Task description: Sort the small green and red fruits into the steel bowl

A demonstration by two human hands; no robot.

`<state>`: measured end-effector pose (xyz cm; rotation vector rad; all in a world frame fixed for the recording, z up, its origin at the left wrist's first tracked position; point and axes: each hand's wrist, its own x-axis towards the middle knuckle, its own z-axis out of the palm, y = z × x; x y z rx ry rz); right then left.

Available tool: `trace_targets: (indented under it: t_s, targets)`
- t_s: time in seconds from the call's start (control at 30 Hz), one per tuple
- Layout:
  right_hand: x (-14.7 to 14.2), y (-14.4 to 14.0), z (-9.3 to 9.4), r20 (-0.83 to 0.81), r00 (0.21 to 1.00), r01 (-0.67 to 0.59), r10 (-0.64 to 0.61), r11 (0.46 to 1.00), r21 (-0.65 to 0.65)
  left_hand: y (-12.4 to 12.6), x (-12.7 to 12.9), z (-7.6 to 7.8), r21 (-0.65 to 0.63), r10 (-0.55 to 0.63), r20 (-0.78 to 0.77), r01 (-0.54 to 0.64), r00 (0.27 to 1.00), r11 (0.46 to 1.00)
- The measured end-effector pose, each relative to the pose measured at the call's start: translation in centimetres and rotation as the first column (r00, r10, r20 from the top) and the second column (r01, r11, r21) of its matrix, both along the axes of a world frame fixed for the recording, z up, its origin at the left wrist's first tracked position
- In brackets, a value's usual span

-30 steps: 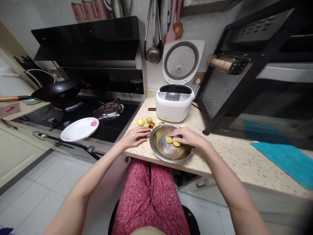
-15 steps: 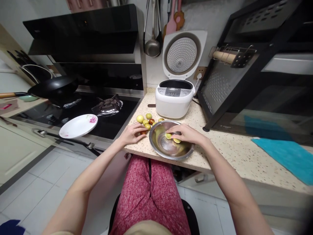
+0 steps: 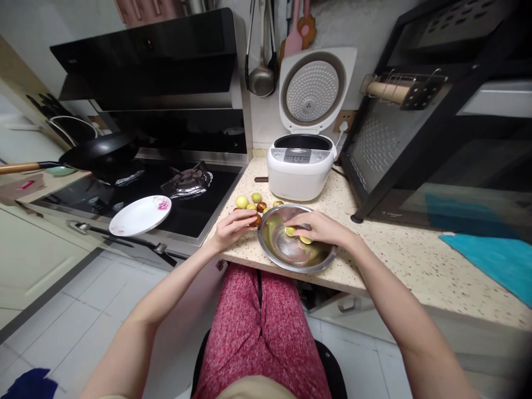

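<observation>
My left hand rests low over the counter with its fingers together, their tips against a reddish-brown jujube by the bowl's left rim. Several green and brown jujubes lie just beyond it, among them a pale green one. A shallow stainless steel bowl stands near the counter's front edge. Inside it my right hand curls its fingers over green jujubes, one at the fingertips and another under the palm. The palm side of both hands is partly hidden.
Behind the bowl stands a white rice cooker, its lid up. A white plate sits at the front of the black stove, near a wok. A turquoise cloth and a black rack are on the right.
My left hand has slid a little to the right, and the brown jujube at its fingertips has come closer to the bowl. My right hand keeps its place in the bowl. The view has shifted slightly.
</observation>
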<state>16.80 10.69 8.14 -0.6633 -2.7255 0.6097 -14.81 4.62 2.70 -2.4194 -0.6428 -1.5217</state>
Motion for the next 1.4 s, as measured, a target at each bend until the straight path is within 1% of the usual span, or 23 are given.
trace_targets:
  t_s: [0.1,0.37,0.53,0.7,0.77,0.83,0.9,0.97,1.1,1.2,1.3,1.4]
  targets:
    - [0.0,0.0,0.0,0.008,1.000,0.005,-0.005,1.000,-0.001,-0.3,0.6,0.0,-0.017,-0.064,-0.006,0.064,0.998,0.998]
    - [-0.1,-0.1,0.0,0.014,1.000,0.015,-0.015,1.000,-0.013,-0.2,1.3,-0.1,-0.095,-0.153,-0.050,0.148,0.987,0.984]
    - [-0.1,-0.1,0.2,0.009,1.000,0.008,-0.008,1.000,-0.020,-0.4,1.3,-0.2,-0.157,-0.150,-0.116,0.131,0.982,0.979]
    - [0.0,0.1,-0.2,-0.018,1.000,-0.005,0.005,1.000,-0.023,-0.6,1.3,-0.2,-0.203,-0.141,-0.150,0.109,0.979,0.973]
    - [0.0,0.1,-0.3,-0.018,1.000,0.001,-0.002,1.000,-0.020,-0.5,1.3,-0.1,-0.225,-0.116,-0.136,0.083,0.984,0.971]
    - [0.0,0.1,-0.3,-0.016,1.000,0.005,-0.005,1.000,-0.020,-0.4,1.4,0.0,-0.246,-0.058,-0.089,0.034,0.994,0.969]
    - [0.0,0.1,-0.2,-0.016,1.000,0.006,-0.006,1.000,-0.023,-0.2,1.4,0.1,-0.285,0.013,-0.035,-0.022,0.999,0.958]
    - [0.0,0.1,-0.2,-0.015,1.000,0.003,-0.003,1.000,-0.028,0.0,1.4,0.0,-0.331,0.052,-0.017,-0.055,0.998,0.942]
    - [0.0,0.2,-0.3,-0.016,1.000,0.012,-0.012,1.000,-0.025,0.5,1.4,-0.6,-0.383,0.077,-0.087,-0.105,0.993,0.918]
    - [0.0,0.2,-0.4,-0.012,1.000,0.010,-0.011,1.000,-0.020,0.8,1.2,-1.2,-0.398,0.129,-0.144,-0.176,0.981,0.900]
    - [0.0,0.1,-0.4,-0.008,1.000,-0.002,0.002,1.000,-0.002,1.0,0.9,-1.6,-0.383,0.188,-0.188,-0.248,0.964,0.890]
    - [0.0,0.2,-0.5,-0.027,1.000,0.000,0.001,1.000,0.012,1.2,0.6,-1.8,-0.344,0.235,-0.196,-0.291,0.952,0.893]
